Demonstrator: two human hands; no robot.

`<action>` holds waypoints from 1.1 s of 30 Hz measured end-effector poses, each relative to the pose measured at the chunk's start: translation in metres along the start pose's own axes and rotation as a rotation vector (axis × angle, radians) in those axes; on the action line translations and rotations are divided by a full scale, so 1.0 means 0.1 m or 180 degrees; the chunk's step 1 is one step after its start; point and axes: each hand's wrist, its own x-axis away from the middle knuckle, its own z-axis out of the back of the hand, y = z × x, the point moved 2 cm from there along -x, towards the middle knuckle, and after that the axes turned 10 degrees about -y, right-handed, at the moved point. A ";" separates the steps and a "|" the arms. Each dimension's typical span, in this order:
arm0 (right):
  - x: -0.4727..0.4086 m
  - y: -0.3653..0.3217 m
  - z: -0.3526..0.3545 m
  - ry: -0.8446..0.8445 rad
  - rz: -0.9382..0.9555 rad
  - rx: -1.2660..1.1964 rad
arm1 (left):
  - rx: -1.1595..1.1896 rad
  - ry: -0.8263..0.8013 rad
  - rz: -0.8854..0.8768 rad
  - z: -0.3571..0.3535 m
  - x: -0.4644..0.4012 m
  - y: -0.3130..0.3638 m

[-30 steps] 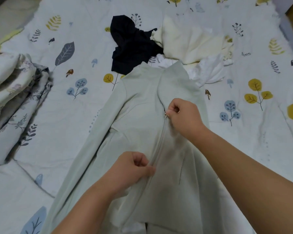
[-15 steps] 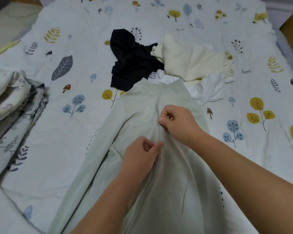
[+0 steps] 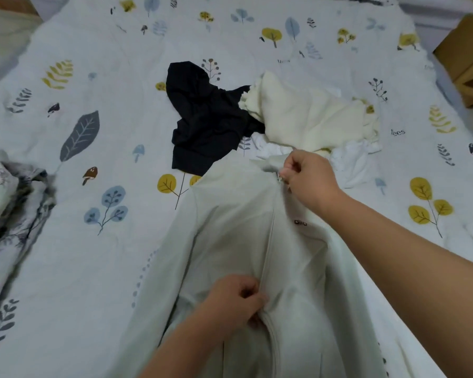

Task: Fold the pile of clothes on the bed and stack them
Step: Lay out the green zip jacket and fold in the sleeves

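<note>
A pale green zip jacket (image 3: 230, 230) lies front up on the bed, its collar pointing away from me. My right hand (image 3: 306, 178) pinches the zipper pull at the collar, where the zip is closed to the top. My left hand (image 3: 235, 298) pinches the fabric beside the zipper lower down the front. Beyond the collar lies the pile: a black garment (image 3: 202, 115), a cream garment (image 3: 311, 115) and a white one (image 3: 350, 162) partly under it.
The bed has a white sheet (image 3: 99, 227) printed with leaves and mushrooms. A crumpled floral quilt (image 3: 8, 203) lies at the left edge. A brown cardboard box (image 3: 467, 58) stands past the bed's right side.
My right hand has drawn the zipper pull up from mid-chest to the collar. My left hand moved back down the front, pinching beside the zip.
</note>
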 end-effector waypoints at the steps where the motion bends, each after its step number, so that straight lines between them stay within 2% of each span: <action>1: -0.09 -0.02 0.03 0.0076 -0.0019 -0.0013 | 0.0104 -0.0095 0.0076 0.01 -0.01 -0.03; 8: -0.62 -0.15 0.26 0.0645 -0.0185 0.0470 | 0.0241 -0.0339 0.0322 0.10 -0.08 -0.21; 14: -0.63 -0.08 0.17 0.0528 -0.0325 0.0499 | -0.0268 -0.0195 0.0222 0.23 -0.16 -0.20; 17: -0.43 0.13 0.09 0.0285 -0.0506 0.0467 | -0.0356 0.0479 0.0097 0.40 -0.16 -0.09; 21: 0.00 0.54 0.00 0.0310 -0.0985 0.0697 | -0.0415 0.2192 -0.0142 0.84 -0.16 0.09; 23: 0.21 0.75 -0.02 0.0328 -0.1361 0.0711 | -0.0847 0.2635 0.0221 1.04 -0.25 0.07; 24: 0.29 0.84 -0.04 0.0303 -0.1526 0.0673 | -0.1038 0.2583 0.0649 1.12 -0.33 0.03; 26: 0.39 0.99 -0.08 0.0205 -0.1726 0.0461 | -0.1171 0.2132 0.1305 1.23 -0.47 -0.08; 27: 0.40 1.05 -0.10 0.0133 -0.1758 0.0357 | -0.1151 0.1960 0.1308 1.27 -0.52 -0.12; 29: 0.37 1.13 -0.12 -0.0013 -0.1708 0.0255 | -0.0934 0.1910 0.0956 1.36 -0.56 -0.17; 31: 0.31 1.19 -0.07 0.0062 -0.1615 0.0254 | -0.0555 0.2166 0.0710 1.51 -0.51 -0.19; 33: 0.25 1.25 0.07 0.0385 -0.1513 0.0329 | -0.0378 0.2444 0.0598 1.73 -0.44 -0.20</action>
